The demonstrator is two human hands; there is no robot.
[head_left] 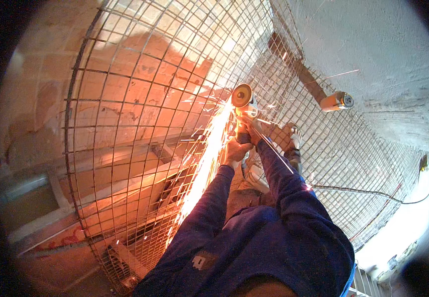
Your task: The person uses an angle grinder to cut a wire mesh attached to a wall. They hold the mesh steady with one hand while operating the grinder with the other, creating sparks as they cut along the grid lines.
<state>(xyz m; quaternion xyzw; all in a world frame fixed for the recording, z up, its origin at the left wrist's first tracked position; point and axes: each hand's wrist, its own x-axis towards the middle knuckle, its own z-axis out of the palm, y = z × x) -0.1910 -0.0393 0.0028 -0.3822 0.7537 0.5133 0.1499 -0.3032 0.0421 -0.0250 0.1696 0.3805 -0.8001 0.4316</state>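
Note:
An angle grinder (247,110) with a round disc (242,95) is held out in front of me, both hands closed around it. My right hand (252,127) grips it close behind the disc. My left hand (237,149) wraps the rear of its body. The disc is against or very near the bars of a large steel wire mesh (106,100); the exact contact point is lost in glare. A bright stream of sparks (209,153) pours from the disc down and to the left.
The mesh curves around me on both sides. An orange cylinder (334,102) lies at the right by a rough grey wall (382,54). A dark cable (363,189) runs across the mesh to the right. Beams (115,193) show behind the mesh at the left.

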